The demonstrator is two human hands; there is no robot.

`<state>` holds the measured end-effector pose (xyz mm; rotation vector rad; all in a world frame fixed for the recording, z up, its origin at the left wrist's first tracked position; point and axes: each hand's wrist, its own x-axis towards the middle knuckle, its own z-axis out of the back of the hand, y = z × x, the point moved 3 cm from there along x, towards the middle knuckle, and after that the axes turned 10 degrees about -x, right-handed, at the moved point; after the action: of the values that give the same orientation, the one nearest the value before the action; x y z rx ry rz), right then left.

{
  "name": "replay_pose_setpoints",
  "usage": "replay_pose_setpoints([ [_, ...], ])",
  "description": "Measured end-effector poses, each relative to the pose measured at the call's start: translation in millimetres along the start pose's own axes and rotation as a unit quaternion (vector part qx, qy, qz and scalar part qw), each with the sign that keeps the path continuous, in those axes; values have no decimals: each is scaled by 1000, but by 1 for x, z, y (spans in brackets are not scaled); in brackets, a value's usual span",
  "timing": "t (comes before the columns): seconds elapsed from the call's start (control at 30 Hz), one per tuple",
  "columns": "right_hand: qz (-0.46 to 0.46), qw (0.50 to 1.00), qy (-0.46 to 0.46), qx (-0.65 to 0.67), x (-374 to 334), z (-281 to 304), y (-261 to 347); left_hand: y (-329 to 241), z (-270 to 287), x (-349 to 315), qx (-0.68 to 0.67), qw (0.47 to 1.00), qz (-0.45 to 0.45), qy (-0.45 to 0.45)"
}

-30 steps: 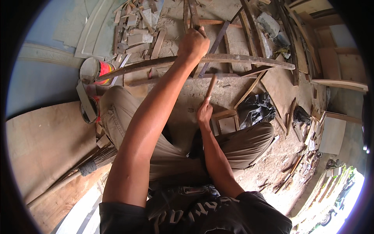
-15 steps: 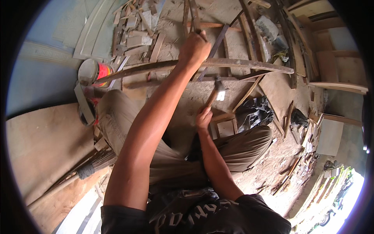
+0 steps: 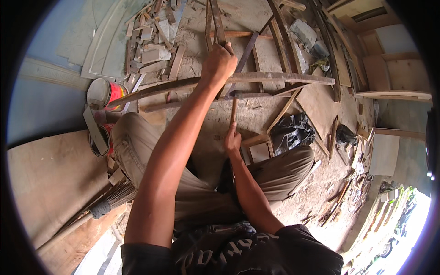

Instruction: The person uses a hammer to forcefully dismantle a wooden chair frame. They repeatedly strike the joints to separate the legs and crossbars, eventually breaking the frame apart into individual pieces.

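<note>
My left hand (image 3: pixel 219 65) is stretched far forward, its fingers wrapped round a dark wooden strip (image 3: pixel 217 23) that runs away from me. Below its wrist passes a long wooden bar (image 3: pixel 284 78), part of a wooden frame lying across the floor in front of my legs. My right hand (image 3: pixel 233 139), closer to me, is closed on the handle of a hammer (image 3: pixel 234 109). The hammer's head is up against or very near the frame's nearer bar (image 3: pixel 183 101); whether they touch I cannot tell.
Wood offcuts (image 3: pixel 153 50) lie heaped at the far left. A paint bucket (image 3: pixel 104 93) with a red and yellow label stands left of my knee. Black plastic bags (image 3: pixel 293 133) lie on the right, and a stick broom (image 3: pixel 110 201) at lower left.
The hammer has swung away from its tilt to the right and now points straight ahead, its head at the frame. My left hand keeps its hold on the strip. The whole view has shifted slightly.
</note>
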<state>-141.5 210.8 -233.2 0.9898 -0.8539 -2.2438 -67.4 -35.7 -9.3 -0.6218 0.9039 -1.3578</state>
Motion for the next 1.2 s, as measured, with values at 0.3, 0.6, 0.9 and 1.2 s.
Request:
replay_pose_setpoints([
  [0.3,-10,999,3,53,13,3,2,-6,1,-3,1,1000,-9,-1],
  [0.6,129,991,28,28,-1,1,-1,-13,0,-14,-2,1000,6,5],
  [0.9,253,952,-127,120,1,6,7,-15,-4,-15,-16,1000,-1,3],
  [1.2,87,973,-39,209,-8,3,24,-9,2,-12,-12,1000,-5,-27],
])
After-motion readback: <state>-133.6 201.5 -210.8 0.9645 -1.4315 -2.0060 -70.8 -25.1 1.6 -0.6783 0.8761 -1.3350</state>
